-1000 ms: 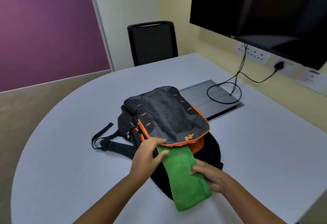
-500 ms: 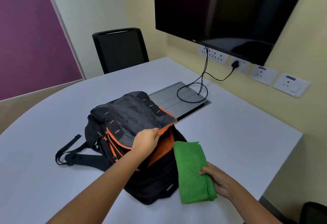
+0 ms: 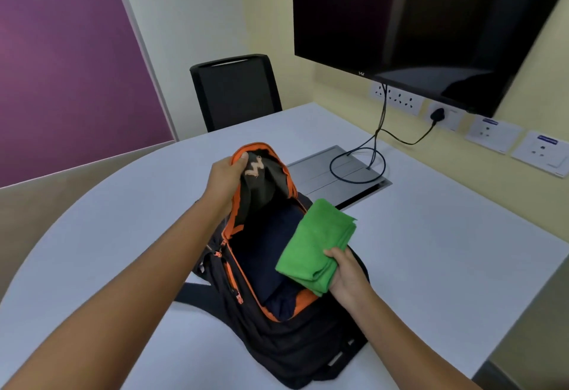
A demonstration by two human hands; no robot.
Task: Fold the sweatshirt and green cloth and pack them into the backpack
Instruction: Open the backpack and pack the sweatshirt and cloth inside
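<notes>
Lifted since before, backpack (image 3: 277,322) flap in left grip (image 3: 226,179); right grip (image 3: 348,275) pinches green cloth (image 3: 314,245) angled up-right.

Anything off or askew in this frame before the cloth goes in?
Nothing stands out. The left hand holds the backpack flap up, with dark fabric already inside. The right hand grips the folded green cloth over the opening. A loose cable loops on the table, clear of the bag.
</notes>
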